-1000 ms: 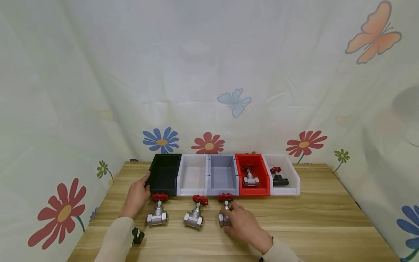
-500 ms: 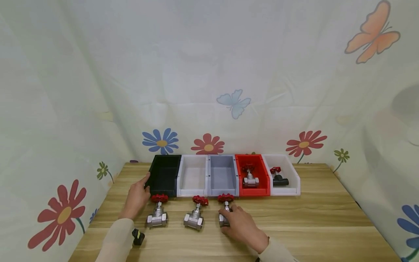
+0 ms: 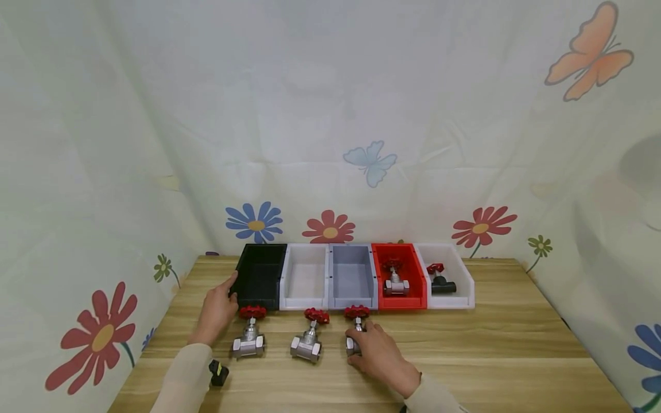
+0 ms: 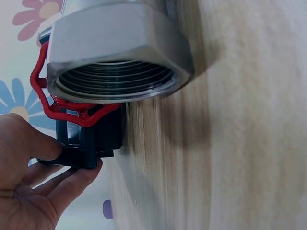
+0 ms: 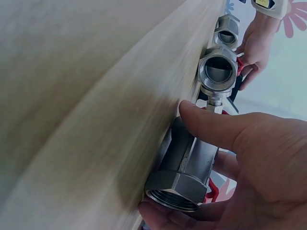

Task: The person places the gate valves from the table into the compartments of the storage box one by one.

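My left hand point(image 3: 216, 310) pinches the left side wall of the black bin point(image 3: 258, 300), thumb on one face and fingers on the other in the left wrist view. My right hand point(image 3: 382, 355) grips the metal body of the rightmost gate valve point(image 5: 187, 163), which lies on the table with its red handwheel point(image 3: 357, 311) toward the grey bin point(image 3: 353, 302). The thumb lies along one side and the fingers reach round the other, partly hiding the valve. To its left lie a middle gate valve point(image 3: 306, 347) and a left gate valve point(image 3: 249, 345), both with red handwheels.
The bins stand side by side at the back. A white bin point(image 3: 306, 303) adjoins the black one. The red bin point(image 3: 403, 302) holds a metal valve point(image 3: 396, 285); the rightmost white bin point(image 3: 462, 302) holds a black-bodied valve point(image 3: 442, 285). A patterned curtain point(image 3: 310, 115) hangs behind.
My right wrist has shifted slightly to the left while the fingers stay on the valve. The left hand, the bins and the valves have kept their places.
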Tool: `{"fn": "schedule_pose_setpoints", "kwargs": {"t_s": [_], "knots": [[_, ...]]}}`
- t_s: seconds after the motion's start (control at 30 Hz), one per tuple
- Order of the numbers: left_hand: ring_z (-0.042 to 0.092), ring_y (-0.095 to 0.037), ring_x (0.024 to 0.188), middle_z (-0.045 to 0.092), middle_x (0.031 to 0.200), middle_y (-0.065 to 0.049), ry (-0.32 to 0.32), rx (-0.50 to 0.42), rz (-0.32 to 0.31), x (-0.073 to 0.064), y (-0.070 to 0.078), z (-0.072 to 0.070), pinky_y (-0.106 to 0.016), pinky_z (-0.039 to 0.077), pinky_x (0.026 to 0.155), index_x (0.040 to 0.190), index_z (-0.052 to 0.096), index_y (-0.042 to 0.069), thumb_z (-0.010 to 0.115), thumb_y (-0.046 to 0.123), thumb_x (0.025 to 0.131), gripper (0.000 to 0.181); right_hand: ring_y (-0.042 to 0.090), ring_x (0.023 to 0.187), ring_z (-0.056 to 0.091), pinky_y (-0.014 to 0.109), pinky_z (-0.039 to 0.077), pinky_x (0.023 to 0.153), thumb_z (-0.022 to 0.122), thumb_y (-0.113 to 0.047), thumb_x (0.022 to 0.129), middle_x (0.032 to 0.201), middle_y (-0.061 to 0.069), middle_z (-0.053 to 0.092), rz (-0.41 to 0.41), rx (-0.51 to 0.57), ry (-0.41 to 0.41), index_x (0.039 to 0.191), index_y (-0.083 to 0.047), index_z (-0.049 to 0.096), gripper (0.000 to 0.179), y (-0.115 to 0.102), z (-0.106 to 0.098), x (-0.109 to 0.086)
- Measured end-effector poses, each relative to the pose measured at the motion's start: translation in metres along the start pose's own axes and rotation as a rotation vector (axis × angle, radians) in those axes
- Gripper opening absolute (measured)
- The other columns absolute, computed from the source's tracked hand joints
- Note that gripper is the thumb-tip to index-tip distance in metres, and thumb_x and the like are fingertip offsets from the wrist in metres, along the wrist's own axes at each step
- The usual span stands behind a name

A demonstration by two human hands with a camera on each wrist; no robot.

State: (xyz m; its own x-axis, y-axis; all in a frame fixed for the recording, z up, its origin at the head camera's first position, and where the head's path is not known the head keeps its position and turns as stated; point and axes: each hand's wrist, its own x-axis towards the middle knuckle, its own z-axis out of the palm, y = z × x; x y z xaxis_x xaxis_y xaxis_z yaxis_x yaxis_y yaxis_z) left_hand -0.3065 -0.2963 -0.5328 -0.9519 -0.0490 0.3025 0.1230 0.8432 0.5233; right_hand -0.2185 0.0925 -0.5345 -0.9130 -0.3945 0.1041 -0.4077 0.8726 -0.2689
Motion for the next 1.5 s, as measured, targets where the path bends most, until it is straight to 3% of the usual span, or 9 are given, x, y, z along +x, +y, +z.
{"fn": "schedule_pose_setpoints", "kwargs": {"t_s": [0.63,0.77,0.93,1.2,1.5], "knots": [[0.062,-0.044,0.109,0.053,0.133,-0.034,-0.002,-0.012,0.008,-0.001,0.001,-0.001,-0.057,0.05,0.089,0.147,0.042,0.0,0.053,-0.001,0.092,0.057,0.02,0.08,0.058,0.032,0.048,0.067,0.087,-0.032,0.068,0.091,0.007,0.064,-0.069,0.027,0.028,0.11,-0.018,0.073,0.046,0.002,-0.001,0.005],[0.065,-0.035,0.089,0.055,0.131,-0.035,-0.009,-0.014,0.006,-0.001,0.002,-0.002,-0.05,0.053,0.077,0.148,0.042,0.001,0.054,-0.001,0.092,0.057,0.019,0.079,0.058,0.031,0.048,0.068,0.086,-0.033,0.069,0.09,0.005,0.064,-0.077,0.031,0.02,0.111,-0.018,0.073,0.047,0.003,0.001,0.005],[0.055,-0.025,0.067,0.055,0.13,-0.036,-0.021,-0.013,-0.002,-0.002,0.003,-0.002,-0.04,0.047,0.067,0.148,0.041,0.001,0.054,-0.001,0.092,0.058,0.017,0.078,0.056,0.03,0.046,0.067,0.087,-0.033,0.069,0.087,0.004,0.063,-0.095,0.029,0.021,0.111,-0.018,0.073,0.047,0.003,0.0,0.003],[0.064,-0.032,0.093,0.055,0.131,-0.034,-0.005,-0.011,0.0,-0.002,0.003,-0.002,-0.052,0.053,0.083,0.147,0.042,0.001,0.054,-0.001,0.092,0.057,0.015,0.08,0.056,0.03,0.047,0.069,0.086,-0.033,0.069,0.092,0.005,0.062,-0.109,0.022,0.016,0.113,-0.019,0.072,0.049,0.0,-0.005,0.0],[0.065,-0.037,0.097,0.055,0.129,-0.036,0.005,-0.009,0.008,-0.002,0.002,-0.002,-0.055,0.052,0.084,0.147,0.043,0.0,0.054,-0.001,0.092,0.056,0.014,0.079,0.054,0.028,0.046,0.067,0.087,-0.031,0.068,0.089,0.003,0.061,-0.13,0.026,0.06,0.112,-0.019,0.073,0.048,-0.006,-0.016,-0.005]]}}
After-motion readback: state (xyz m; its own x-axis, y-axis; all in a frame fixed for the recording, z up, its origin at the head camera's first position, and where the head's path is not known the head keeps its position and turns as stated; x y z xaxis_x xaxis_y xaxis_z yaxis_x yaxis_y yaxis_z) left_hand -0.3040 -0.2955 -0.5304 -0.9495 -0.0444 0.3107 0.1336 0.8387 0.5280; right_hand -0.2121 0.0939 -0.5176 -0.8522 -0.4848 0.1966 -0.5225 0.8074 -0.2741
